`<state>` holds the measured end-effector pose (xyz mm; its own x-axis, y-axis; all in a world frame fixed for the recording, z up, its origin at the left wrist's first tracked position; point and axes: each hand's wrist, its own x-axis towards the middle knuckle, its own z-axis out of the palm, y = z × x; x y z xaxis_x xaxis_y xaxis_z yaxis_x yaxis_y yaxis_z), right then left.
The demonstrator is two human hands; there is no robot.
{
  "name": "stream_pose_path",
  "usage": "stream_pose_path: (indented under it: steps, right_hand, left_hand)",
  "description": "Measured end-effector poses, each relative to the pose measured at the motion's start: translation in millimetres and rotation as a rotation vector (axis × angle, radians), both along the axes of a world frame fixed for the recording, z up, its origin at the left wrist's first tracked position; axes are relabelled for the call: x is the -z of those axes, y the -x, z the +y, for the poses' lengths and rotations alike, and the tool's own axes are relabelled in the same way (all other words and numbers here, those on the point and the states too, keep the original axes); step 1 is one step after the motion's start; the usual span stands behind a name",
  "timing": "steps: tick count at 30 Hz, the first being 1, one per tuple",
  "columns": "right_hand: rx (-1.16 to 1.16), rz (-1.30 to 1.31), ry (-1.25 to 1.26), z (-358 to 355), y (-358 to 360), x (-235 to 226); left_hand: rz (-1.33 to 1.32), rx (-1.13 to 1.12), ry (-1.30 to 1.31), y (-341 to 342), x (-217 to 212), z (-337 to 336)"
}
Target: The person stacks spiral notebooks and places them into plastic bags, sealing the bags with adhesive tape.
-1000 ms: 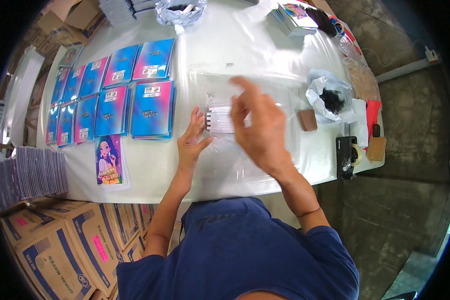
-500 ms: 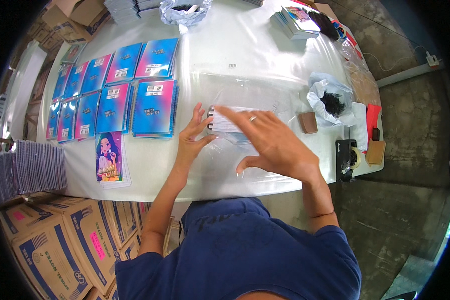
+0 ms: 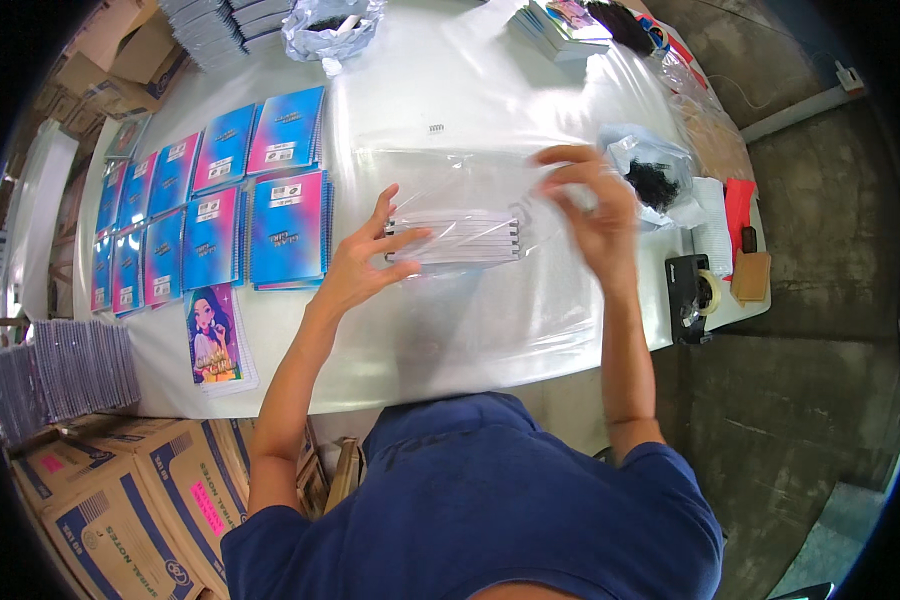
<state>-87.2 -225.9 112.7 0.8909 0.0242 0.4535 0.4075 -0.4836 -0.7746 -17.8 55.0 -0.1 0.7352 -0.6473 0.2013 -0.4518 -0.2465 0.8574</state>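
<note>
A stack of spiral notebooks (image 3: 460, 240), seen edge-on with dark coils at both ends, lies inside a clear plastic wrap (image 3: 470, 330) spread over the table. My left hand (image 3: 355, 262) is at the stack's left end, its fingers spread, with fingertips and thumb resting on the wrapped edge. To the right of the stack, my right hand (image 3: 595, 205) is raised near the wrap's far right corner. Its fingers are bent and smeared by motion, so whether they hold the film cannot be made out.
Pink-and-blue notebooks (image 3: 288, 225) stand in two rows of piles at left, with an illustrated cover (image 3: 213, 335) nearer me. Coil-bound stacks (image 3: 85, 370) stand at the left edge. A bag of black bits (image 3: 655, 185) and a tape dispenser (image 3: 686, 300) are at right.
My right hand has moved from above the stack to the right and away from me, uncovering the notebooks. My left hand stays at the left end. The view has shifted slightly.
</note>
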Motion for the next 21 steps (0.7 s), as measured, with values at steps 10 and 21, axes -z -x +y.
stream_pose_path:
  steps: [10, 21]
  right_hand:
    - [-0.091, 0.131, -0.373, 2, 28, 148]
    - [-0.091, 0.119, -0.447, 2, 28, 123]
  left_hand:
    - [0.063, -0.013, 0.309, 0, 33, -4]
    - [0.108, -0.020, 0.401, 1, 36, -6]
